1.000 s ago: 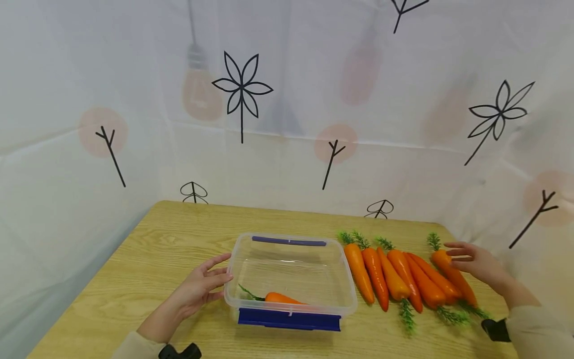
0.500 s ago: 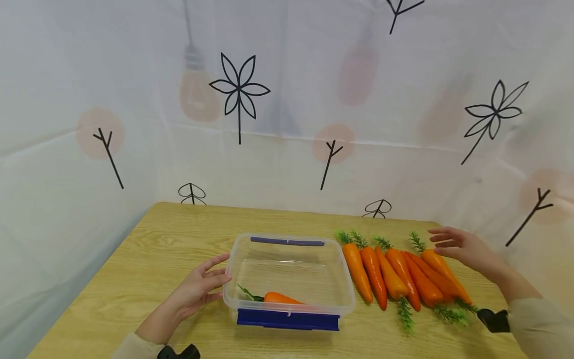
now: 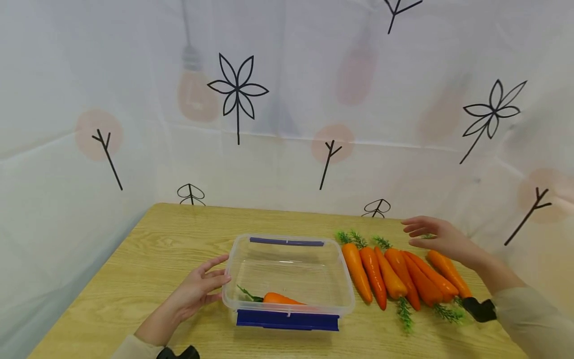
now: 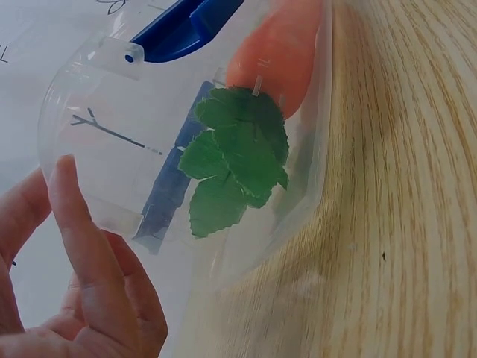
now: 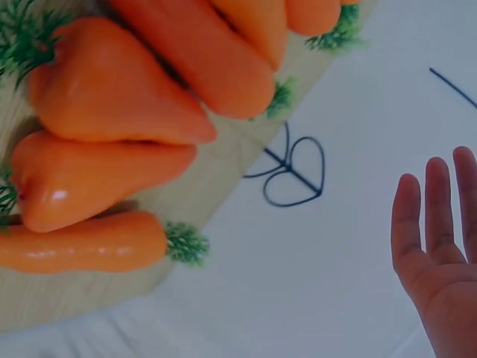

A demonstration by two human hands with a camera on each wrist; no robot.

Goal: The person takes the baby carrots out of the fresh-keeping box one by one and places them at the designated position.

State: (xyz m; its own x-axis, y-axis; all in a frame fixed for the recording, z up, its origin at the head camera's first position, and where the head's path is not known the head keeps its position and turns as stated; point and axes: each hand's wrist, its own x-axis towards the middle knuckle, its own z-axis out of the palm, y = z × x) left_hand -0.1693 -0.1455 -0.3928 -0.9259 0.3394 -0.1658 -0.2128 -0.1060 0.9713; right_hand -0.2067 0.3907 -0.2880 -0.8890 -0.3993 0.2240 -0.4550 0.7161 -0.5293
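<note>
A clear plastic storage box with blue latches sits open on the table. Inside it lies one toy carrot with green leaves, seen close up through the wall in the left wrist view. My left hand rests against the box's left side, fingers spread, a fingertip at the rim. A row of orange toy carrots lies right of the box, some tops pointing away, others toward me. Over the row's far right end hovers my right hand, fingers extended and holding nothing; the right wrist view shows them apart from the carrots.
The wooden table extends left of the box. A white printed cloth hangs behind the table and along its sides. The rightmost carrot lies slightly apart from its neighbours at the far end.
The rightmost carrot has shifted left toward the row. My right hand has then lifted off it and moved left and away from me. My left hand and the box have stayed put.
</note>
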